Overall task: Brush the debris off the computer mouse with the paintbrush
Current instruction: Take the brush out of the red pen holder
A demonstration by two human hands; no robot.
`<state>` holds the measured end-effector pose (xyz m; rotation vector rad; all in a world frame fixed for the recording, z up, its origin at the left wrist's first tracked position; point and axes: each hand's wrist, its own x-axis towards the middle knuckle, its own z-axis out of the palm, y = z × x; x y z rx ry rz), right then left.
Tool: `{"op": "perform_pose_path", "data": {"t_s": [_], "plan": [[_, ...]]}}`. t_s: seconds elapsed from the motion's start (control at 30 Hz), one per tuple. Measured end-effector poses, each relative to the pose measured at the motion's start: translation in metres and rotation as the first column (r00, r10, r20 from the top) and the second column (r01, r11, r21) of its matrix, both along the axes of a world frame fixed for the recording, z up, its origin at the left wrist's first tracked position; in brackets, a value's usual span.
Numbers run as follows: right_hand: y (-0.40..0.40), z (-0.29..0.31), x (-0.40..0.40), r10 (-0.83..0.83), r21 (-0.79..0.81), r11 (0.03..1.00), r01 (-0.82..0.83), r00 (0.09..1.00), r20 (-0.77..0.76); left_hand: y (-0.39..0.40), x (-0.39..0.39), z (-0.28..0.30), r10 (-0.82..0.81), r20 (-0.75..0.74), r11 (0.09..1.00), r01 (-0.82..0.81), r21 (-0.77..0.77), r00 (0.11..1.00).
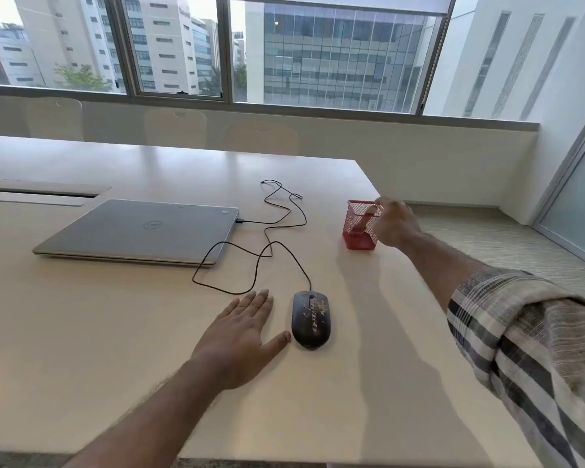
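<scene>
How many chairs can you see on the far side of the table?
3, all pushed in behind the table: one chair at far left, one chair in the middle, one chair further right. Only the backrests show; more may be out of view.

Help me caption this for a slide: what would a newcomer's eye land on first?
Probably the red mesh holder at the table's far right edge, where the right hand reaches for a wooden handle inside. Next, the dark mouse near the front, speckled with yellowish debris, with the left hand flat beside it.
</scene>
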<state>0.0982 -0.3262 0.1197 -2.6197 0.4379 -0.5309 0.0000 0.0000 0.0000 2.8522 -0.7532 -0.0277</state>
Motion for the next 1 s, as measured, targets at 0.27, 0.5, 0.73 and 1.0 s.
{"op": "perform_pose_path", "data": {"t_s": [0.27, 0.5, 0.73, 1.0], "plan": [[-0.001, 0.005, 0.017, 0.039, -0.05, 0.998, -0.039, 0.999, -0.018, 0.002, -0.001, 0.0, 0.001, 0.018, 1.0, -0.001, -0.001, 1.0], [-0.002, 0.015, 0.018, 0.035, -0.074, 0.996, -0.04, 0.997, -0.072, 0.002, -0.003, 0.002, 0.003, 0.016, 1.0, -0.003, -0.006, 1.0], [0.005, 0.048, 0.0, 0.061, -0.166, 0.984, -0.063, 0.998, -0.019, 0.001, -0.002, 0.002, -0.006, 0.02, 1.0, 0.006, -0.003, 1.0], [0.008, 0.07, -0.031, 0.076, -0.16, 0.987, -0.019, 0.932, 0.354, 0.002, 0.001, -0.003, -0.006, 0.049, 1.0, 0.007, -0.01, 0.999]]}}
